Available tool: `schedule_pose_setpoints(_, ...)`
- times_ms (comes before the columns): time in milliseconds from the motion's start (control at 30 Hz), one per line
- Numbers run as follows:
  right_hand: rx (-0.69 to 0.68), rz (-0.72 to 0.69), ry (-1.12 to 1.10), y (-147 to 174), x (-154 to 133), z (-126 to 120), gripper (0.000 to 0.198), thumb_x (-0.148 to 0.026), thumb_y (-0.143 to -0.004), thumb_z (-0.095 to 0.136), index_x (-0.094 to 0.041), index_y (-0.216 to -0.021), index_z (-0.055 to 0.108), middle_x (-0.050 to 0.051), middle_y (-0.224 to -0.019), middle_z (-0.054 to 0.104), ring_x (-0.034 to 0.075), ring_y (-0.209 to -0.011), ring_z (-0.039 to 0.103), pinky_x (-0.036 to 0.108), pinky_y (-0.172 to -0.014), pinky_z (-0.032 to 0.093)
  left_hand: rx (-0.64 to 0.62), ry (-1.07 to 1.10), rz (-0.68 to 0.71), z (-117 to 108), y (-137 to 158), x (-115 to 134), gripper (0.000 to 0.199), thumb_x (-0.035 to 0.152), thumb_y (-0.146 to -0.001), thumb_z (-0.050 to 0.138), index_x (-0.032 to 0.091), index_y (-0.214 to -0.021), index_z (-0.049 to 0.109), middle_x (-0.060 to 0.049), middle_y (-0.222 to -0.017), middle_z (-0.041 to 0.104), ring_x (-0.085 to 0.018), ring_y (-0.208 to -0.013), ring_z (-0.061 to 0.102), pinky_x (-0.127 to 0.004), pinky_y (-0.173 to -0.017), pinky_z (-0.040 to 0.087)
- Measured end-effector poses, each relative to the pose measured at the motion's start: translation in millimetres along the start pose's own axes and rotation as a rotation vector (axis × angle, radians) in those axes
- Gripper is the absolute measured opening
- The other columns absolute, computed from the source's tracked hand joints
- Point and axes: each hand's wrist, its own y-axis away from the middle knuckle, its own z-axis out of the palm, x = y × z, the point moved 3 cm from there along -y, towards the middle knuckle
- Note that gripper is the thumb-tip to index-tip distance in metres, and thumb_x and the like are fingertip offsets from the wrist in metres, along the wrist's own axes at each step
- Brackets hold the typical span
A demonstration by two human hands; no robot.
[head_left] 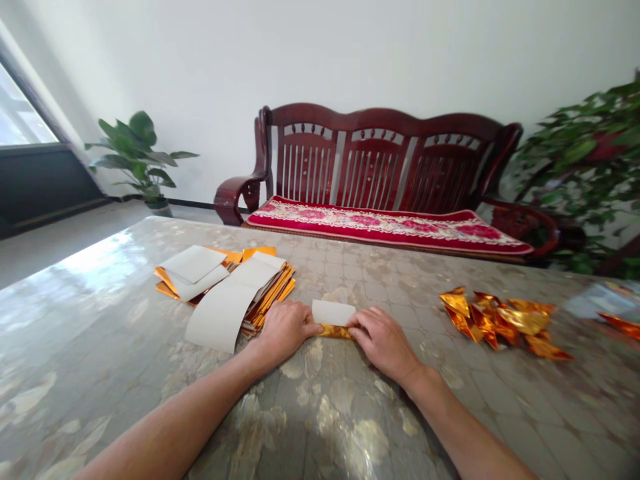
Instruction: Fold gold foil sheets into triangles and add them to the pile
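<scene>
A sheet of gold foil paper (334, 311) lies on the table in front of me, its white back facing up and its near edge folded over into a narrow gold strip. My left hand (287, 325) is closed on the left end of that strip, thumb and fingers pressing it. At the right end my right hand (385, 340) pinches the same fold. Close to my left hand is a stack of foil paper (270, 293), with white sheets on top and gold edges showing. Folded gold foil pieces (500, 317) lie in a pile to the right.
The table (200, 413) has a glossy patterned cover. A clear plastic bag (603, 300) lies at its right edge, beside another gold piece. Behind the table stands a dark red wooden bench (370, 160) with a red floral cushion. Potted plants (143, 157) flank the bench.
</scene>
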Motion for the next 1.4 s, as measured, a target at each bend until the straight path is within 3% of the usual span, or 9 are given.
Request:
schedule_pose_setpoints(333, -0.102, 0.026, -0.03, 0.2, -4.2, -4.8, 0.008, -0.016, -0.088, 0.06, -0.023, -0.085, 0.063, 0.001, -0.088, 0.068, 0.019, -0.088, 0.058, 0.03, -0.077, 0.041, 0.037, 0.12, 0.011, 2.2, 2.0, -5.1, 0.03, 0.051, -0.081, 0.068, 0.023, -0.077, 0.073, -0.003, -0.078, 0.073, -0.02, -0.077, 0.064, -0.027, -0.066, 0.035)
schedule_pose_setpoints(667, -0.08, -0.066, 0.04, 4.1, -0.5, -1.9, 0.007, -0.016, -0.092, 0.056, -0.021, -0.088, 0.06, 0.003, -0.089, 0.065, 0.019, -0.089, 0.055, 0.03, -0.079, 0.04, -0.002, 0.256, 0.026, 0.8, 2.0, -9.1, 0.022, 0.04, -0.082, 0.063, 0.023, -0.078, 0.077, 0.0, -0.074, 0.072, -0.015, -0.068, 0.061, -0.024, -0.059, 0.032)
schedule_pose_setpoints(1033, -0.102, 0.135, -0.027, 0.7, -2.9, 0.3, 0.01, -0.013, -0.089, 0.053, -0.02, -0.086, 0.058, 0.003, -0.09, 0.064, 0.019, -0.092, 0.055, 0.029, -0.079, 0.039, 0.025, 0.083, 0.021, 0.0, -1.3, -3.5, 0.027, 0.042, -0.082, 0.059, 0.022, -0.072, 0.074, -0.003, -0.069, 0.071, -0.018, -0.068, 0.062, -0.027, -0.061, 0.031)
schedule_pose_setpoints(1400, -0.099, 0.143, 0.037, 1.5, -2.3, 3.8, 0.008, -0.014, -0.089, 0.054, -0.02, -0.088, 0.059, 0.003, -0.094, 0.065, 0.019, -0.094, 0.054, 0.029, -0.082, 0.039, 0.006, 0.033, 0.022, -1.7, -3.1, 0.0, 0.027, 0.041, -0.082, 0.057, 0.021, -0.071, 0.072, -0.004, -0.069, 0.07, -0.019, -0.069, 0.063, -0.028, -0.063, 0.035)
